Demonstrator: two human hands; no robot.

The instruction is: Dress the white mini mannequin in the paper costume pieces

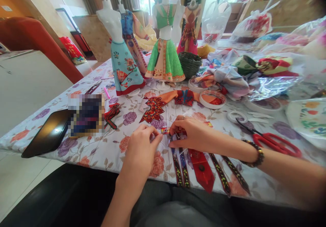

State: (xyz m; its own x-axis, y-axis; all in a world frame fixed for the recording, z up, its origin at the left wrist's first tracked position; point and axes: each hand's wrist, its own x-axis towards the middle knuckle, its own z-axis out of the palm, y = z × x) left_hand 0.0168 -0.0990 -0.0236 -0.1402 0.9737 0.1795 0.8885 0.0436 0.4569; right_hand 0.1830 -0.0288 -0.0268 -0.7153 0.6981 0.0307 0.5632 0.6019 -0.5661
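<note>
My right hand (195, 133) is closed in a pinch at the left end of a patterned fabric waistband (165, 131), most of which its fingers cover. From this band hang narrow dark ribbons (219, 172) with yellow-green motifs and a pointed red fabric panel (202, 169), reaching the table's front edge. Just to the left, my left hand (142, 145) has thumb and forefinger pressed together; anything between them is too small to make out. Behind the hands lie a red scalloped collar piece (154, 110) and an orange strip with a red patterned end (184, 98).
Dressed mini mannequins (165, 55) stand at the back. Red-handled scissors (276, 144), tape rolls (212, 99) and bundled fabric (226, 81) lie to the right. On the left are a black phone-like slab (48, 132), a blurred-out item (86, 115) and a pink pen (106, 92).
</note>
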